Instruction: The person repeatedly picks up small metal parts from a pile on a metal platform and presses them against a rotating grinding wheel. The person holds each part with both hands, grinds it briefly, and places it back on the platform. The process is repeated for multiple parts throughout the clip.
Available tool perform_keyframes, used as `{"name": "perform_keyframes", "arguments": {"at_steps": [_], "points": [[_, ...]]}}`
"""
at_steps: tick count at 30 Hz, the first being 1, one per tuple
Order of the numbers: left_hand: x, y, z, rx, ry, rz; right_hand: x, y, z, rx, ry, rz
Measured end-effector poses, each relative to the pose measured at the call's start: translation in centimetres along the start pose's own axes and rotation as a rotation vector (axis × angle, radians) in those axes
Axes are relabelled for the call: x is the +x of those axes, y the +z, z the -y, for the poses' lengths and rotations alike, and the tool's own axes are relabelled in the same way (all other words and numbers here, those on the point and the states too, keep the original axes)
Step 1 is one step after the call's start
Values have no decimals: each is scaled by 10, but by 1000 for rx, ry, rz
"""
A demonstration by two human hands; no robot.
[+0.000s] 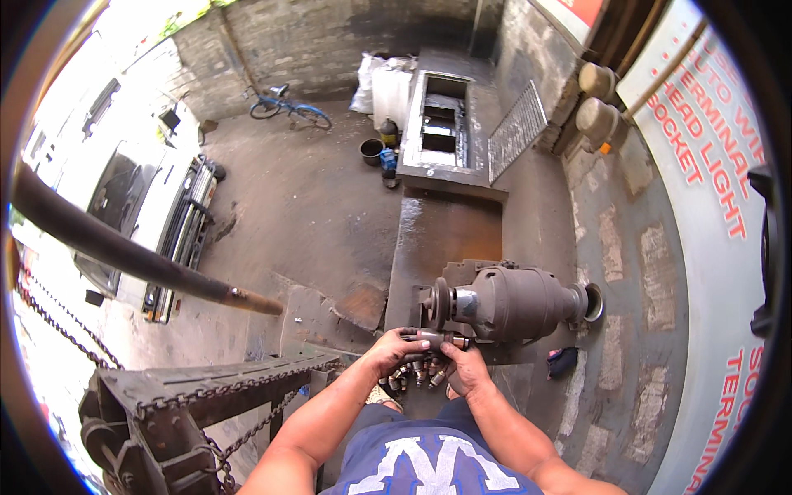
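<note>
In front of my waist, both hands hold a short cylindrical metal part (435, 336), grey with a darker end at the right and a narrow tip at the left. My left hand (391, 352) is closed round its left side, thumb on top. The fingers of my right hand (469, 369) are closed on its right end, partly hidden beneath it. Just past the part stands a dusty bench grinder (521, 303), its wheel (440, 304) a short way beyond my hands. Below my hands lie several small metal fittings (422, 373), partly covered by my fingers.
At left, a thick metal pole (148, 256) slants in above a steel frame (206, 384) hung with chains (223, 398). Farther off are a white vehicle (136, 206), a blue bicycle (289, 107), a black bucket (372, 151) and an open metal cabinet (478, 171). A block wall (610, 322) runs along the right.
</note>
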State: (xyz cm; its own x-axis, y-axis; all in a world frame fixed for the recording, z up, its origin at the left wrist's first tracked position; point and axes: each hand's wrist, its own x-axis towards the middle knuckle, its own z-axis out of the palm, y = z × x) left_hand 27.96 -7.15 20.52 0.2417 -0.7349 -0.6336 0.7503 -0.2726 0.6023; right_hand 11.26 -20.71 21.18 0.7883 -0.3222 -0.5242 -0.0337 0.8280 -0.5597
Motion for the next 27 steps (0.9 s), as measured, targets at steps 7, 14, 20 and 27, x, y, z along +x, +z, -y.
{"name": "perform_keyframes", "arguments": {"at_steps": [7,14,20,27], "points": [[11,7,3,310,27,-69,-13,8,12,51,-36,-31],[4,1,12,339,113,-121,-14,2,9,-43,31,-47],[0,8,5,473,152,-161,-6,5,13,-21,94,-116],[-6,6,2,422,191,-17,-5,-7,4,22,72,-165]]}}
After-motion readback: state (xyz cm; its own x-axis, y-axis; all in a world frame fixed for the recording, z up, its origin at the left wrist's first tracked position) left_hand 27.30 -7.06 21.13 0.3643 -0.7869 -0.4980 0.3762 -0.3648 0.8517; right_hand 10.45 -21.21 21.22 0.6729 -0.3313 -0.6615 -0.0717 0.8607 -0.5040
